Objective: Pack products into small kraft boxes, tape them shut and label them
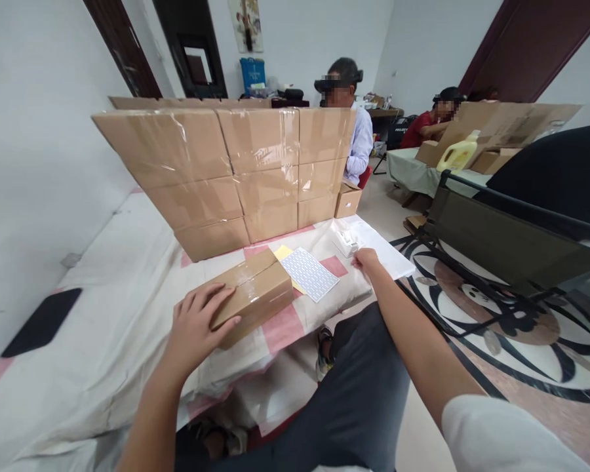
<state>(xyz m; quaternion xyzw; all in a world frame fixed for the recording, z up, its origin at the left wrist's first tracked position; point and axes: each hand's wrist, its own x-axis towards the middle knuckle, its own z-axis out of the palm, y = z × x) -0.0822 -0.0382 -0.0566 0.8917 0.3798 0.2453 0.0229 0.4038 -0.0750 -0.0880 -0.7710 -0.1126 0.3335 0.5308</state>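
Cardboard box point(260, 285) lies on the pale cloth point(142, 314) before us, our left hand point(194, 321) resting over its left end with fingers spread loosely, not clenched. We have our right hand point(366, 259) at the white object point(345, 241), fingers curled, though we cannot tell whether they grip it; between our hands lies a printed sheet point(311, 273), partly over yellow paper point(282, 252).
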